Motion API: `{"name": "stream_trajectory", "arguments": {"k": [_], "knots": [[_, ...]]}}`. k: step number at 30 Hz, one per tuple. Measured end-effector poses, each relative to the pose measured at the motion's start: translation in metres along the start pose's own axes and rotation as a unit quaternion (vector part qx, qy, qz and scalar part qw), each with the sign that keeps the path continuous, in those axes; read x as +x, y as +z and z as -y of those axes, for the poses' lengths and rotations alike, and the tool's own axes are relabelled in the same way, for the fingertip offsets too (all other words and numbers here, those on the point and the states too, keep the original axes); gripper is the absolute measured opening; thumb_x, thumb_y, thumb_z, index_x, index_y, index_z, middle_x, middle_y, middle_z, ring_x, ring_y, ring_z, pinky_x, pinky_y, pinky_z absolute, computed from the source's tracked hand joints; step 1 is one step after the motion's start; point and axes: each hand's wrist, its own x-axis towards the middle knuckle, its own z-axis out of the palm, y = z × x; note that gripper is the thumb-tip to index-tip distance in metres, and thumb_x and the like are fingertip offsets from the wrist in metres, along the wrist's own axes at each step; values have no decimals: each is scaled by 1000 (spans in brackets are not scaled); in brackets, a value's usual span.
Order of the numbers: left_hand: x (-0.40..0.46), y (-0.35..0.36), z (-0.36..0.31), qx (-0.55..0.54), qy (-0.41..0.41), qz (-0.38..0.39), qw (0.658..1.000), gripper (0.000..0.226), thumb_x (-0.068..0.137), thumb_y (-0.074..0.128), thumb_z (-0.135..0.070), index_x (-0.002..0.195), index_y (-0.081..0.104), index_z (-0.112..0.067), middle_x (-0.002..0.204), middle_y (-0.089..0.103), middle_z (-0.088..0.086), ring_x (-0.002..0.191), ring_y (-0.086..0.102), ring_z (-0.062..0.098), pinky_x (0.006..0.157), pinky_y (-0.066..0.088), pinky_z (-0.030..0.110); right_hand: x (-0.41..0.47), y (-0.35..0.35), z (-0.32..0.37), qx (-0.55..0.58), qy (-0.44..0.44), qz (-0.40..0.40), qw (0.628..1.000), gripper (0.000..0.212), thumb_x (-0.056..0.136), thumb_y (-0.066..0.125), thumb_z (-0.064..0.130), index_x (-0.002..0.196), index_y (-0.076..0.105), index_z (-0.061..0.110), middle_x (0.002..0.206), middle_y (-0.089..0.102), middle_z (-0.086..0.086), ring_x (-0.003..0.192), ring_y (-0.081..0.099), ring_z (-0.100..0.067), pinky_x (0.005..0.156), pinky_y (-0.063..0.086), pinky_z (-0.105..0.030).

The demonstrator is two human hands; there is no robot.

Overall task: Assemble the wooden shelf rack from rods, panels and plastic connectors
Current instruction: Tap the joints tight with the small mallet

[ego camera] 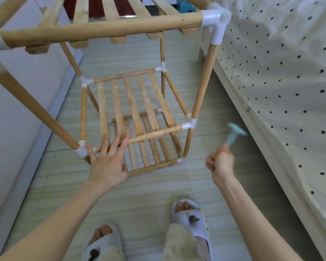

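Beside the bed (282, 76), the right hand (221, 162) is clenching a blurred plastic mallet (233, 133); the left hand (109, 159), fingers spread, is lying by the middle shelf's front rod (154, 134). A mis-aimed blow is risking those fingers or cracking the corner connector (190, 124).

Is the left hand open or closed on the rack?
Open. The left hand has straight, spread fingers reaching toward the middle shelf's front rod; nothing is gripped. Contact cannot be told.

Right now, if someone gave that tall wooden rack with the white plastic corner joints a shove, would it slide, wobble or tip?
The tall wooden rack would probably wobble: its thin rods only plug into white plastic corner joints. It likely feels light, being open slats and rods. On the smooth tiled floor it may slide; being tall and narrow, a high shove could tip it.
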Motion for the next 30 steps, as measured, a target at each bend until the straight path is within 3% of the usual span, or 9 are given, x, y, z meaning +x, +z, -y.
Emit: {"name": "stream_trajectory", "arguments": {"k": [2,6,9,12,19,22,24,27,30], "knots": [[1,0,1,4,0,-2,1000,95,86,49,-37,140,-29,-37,156,-22,-9,144,-16,23,105,-12,66,-4,1,-5,-46,18,84,995,38,104,26,28,67,30,19,44,23,8,32,19,-5,33,14,-18],[1,1,1,-4,1,-6,1000,94,86,50,-37,143,-25,-36,156,-20,-8,144,-15,23,105,-13,66,-2,-4,4,-20,-10,-1,1000,38,104,23,31,68,30,19,42,23,9,30,20,-5,32,14,-15],[1,0,1,4,-1,-7,1000,94,86,50,-37,143,-25,-36,156,-21,-8,144,-16,23,104,-13,66,-2,1,-4,-151,5,113,982,35,103,28,28,70,32,18,41,28,10,34,25,-7,34,20,-18],[1,0,2,-4,1,-8,1000,92,86,51,-36,145,-20,-36,156,-20,-8,144,-15,23,105,-14,66,1,-7,6,-197,-52,2,979,35,102,30,28,69,36,16,49,35,4,39,31,-9,38,26,-21],[1,0,0,-2,-4,-2,1000,93,85,50,-37,144,-21,-36,156,-22,-8,144,-16,23,104,-14,66,-42,-41,-8,-497,-338,50,798,29,98,44,16,72,32,18,45,31,7,41,40,-33,47,26,-32],[1,-1,-1,4,-3,4,1000,91,86,49,-38,144,-21,-36,156,-22,-8,144,-15,23,105,-12,66,-41,-24,29,-485,-501,67,713,26,96,47,17,73,42,9,45,30,5,31,35,-31,37,18,-21],[1,-3,0,3,-3,11,1000,91,86,50,-38,145,-21,-35,156,-22,-8,144,-15,23,105,-12,66,-41,-6,52,-424,-553,17,717,27,97,39,23,77,44,6,48,31,6,30,27,-18,35,13,-15],[1,-6,0,-3,-4,9,1000,92,86,51,-36,145,-19,-35,156,-22,-8,144,-16,23,105,-13,66,-37,0,38,-472,-455,13,755,23,100,35,26,85,39,10,55,47,-7,41,46,-32,40,26,-29],[0,-5,-2,-14,-2,6,1000,92,85,52,-35,146,-18,-35,156,-22,-8,144,-16,23,105,-14,66,-25,-13,12,-628,-284,59,722,26,101,29,32,91,38,10,78,62,-20,72,58,-45,55,32,-37]]}}
